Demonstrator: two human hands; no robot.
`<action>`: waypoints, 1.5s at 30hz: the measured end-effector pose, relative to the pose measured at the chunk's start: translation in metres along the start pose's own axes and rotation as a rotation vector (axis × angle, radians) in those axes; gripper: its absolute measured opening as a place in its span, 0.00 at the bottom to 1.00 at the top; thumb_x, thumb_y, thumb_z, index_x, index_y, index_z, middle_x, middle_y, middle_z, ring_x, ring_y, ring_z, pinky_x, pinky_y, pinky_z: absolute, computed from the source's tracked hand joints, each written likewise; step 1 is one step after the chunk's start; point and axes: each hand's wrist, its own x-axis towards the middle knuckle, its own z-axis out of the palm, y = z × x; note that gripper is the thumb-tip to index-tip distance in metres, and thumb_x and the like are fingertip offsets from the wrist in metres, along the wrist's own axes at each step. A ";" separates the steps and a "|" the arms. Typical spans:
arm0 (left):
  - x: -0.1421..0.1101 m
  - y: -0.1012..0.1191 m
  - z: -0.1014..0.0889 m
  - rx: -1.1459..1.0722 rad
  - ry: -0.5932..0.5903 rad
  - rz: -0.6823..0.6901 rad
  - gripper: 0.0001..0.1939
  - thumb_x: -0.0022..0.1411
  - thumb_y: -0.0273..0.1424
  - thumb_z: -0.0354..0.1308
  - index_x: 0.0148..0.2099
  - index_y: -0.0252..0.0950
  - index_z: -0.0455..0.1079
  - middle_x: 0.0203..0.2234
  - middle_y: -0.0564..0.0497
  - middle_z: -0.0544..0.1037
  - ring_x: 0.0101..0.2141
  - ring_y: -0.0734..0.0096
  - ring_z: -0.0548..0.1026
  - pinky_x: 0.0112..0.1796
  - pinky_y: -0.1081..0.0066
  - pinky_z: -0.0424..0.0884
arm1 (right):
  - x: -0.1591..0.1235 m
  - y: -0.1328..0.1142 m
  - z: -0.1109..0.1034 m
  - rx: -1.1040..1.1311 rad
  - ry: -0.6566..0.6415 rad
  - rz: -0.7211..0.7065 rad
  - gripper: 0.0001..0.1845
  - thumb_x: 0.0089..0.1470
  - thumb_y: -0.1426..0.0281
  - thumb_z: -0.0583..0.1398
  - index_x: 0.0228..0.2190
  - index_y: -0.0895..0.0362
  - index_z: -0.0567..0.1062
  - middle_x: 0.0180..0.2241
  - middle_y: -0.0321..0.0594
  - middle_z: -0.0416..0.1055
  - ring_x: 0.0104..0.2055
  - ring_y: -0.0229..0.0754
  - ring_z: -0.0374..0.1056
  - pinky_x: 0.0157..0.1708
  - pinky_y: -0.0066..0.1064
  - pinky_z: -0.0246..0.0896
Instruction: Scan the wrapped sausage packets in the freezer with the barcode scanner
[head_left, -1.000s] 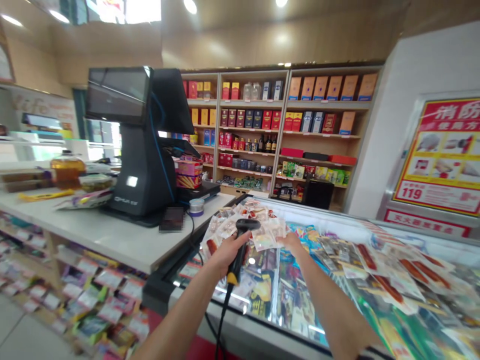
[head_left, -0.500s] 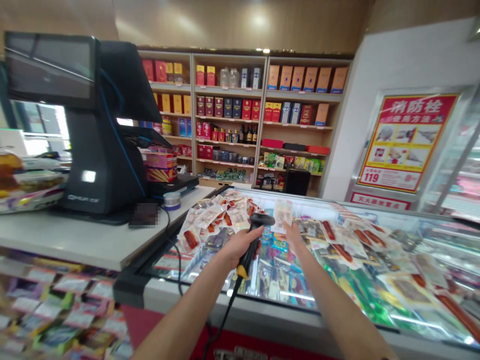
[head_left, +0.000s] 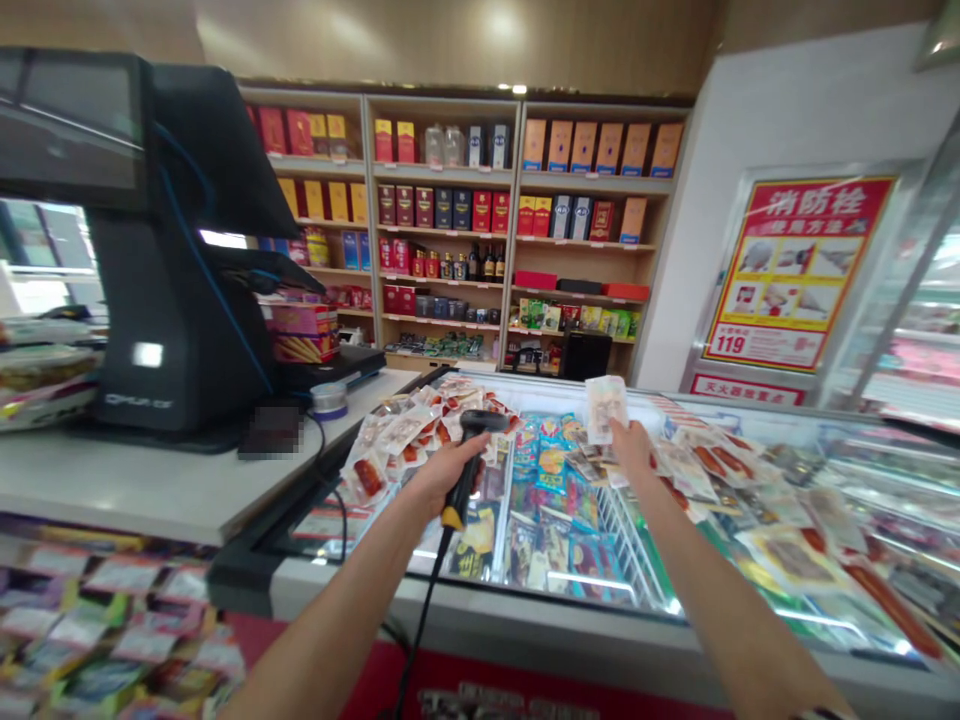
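Observation:
My left hand (head_left: 444,474) is wrapped around the handle of a black barcode scanner (head_left: 471,450) with a yellow base and a cable hanging down. In my right hand (head_left: 632,449) is a small clear-and-white food packet (head_left: 606,408), held upright by its lower edge. Both hands are above the glass top of a freezer (head_left: 551,590). On the glass to the left lies a pile of sealed packets (head_left: 409,430) with reddish-brown contents. More packets (head_left: 712,460), some with long sausages, lie to the right of my right hand.
A checkout terminal (head_left: 161,250) stands on the white counter (head_left: 187,495) at left, with a roll of tape (head_left: 328,400) near the counter's edge. Shelves (head_left: 442,180) of boxes and bottles line the back wall. Snack packs (head_left: 105,620) fill the lower left.
My right hand has carried the packet to the right, away from the scanner. My left hand and the scanner have shifted slightly left. The view has turned a little to the right.

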 end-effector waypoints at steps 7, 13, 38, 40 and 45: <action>-0.001 0.006 -0.039 -0.072 0.054 0.017 0.14 0.48 0.40 0.56 0.27 0.34 0.59 0.14 0.55 0.66 0.13 0.80 0.64 0.14 0.79 0.59 | 0.029 0.037 -0.054 -0.363 0.061 0.198 0.26 0.48 0.61 0.48 0.42 0.67 0.67 0.41 0.60 0.65 0.45 0.58 0.61 0.39 0.47 0.54; -0.003 -0.001 -0.056 -0.057 0.138 0.041 0.15 0.47 0.41 0.57 0.26 0.34 0.60 0.14 0.55 0.67 0.13 0.80 0.64 0.14 0.79 0.59 | -0.021 -0.024 -0.001 -0.373 0.208 -0.298 0.24 0.49 0.63 0.50 0.48 0.58 0.61 0.48 0.49 0.60 0.50 0.52 0.54 0.45 0.44 0.48; -0.016 0.003 -0.025 -0.056 -0.003 0.057 0.17 0.46 0.43 0.57 0.27 0.34 0.59 0.15 0.56 0.66 0.14 0.80 0.64 0.14 0.78 0.59 | -0.066 -0.039 0.111 0.268 -0.194 -0.231 0.19 0.52 0.64 0.42 0.35 0.59 0.68 0.34 0.42 0.71 0.36 0.40 0.66 0.34 0.26 0.57; -0.014 0.004 -0.015 -0.052 -0.019 0.067 0.17 0.46 0.43 0.56 0.27 0.34 0.59 0.14 0.56 0.65 0.13 0.80 0.63 0.15 0.78 0.58 | -0.065 -0.031 0.107 0.293 -0.188 -0.226 0.19 0.52 0.64 0.43 0.35 0.59 0.68 0.33 0.42 0.71 0.36 0.41 0.66 0.33 0.26 0.57; -0.009 0.005 0.007 -0.012 -0.086 0.085 0.18 0.46 0.45 0.55 0.24 0.34 0.59 0.13 0.56 0.65 0.13 0.80 0.62 0.14 0.77 0.58 | -0.064 -0.023 0.095 0.415 -0.108 -0.211 0.18 0.49 0.62 0.46 0.31 0.59 0.69 0.30 0.43 0.71 0.32 0.42 0.65 0.32 0.27 0.56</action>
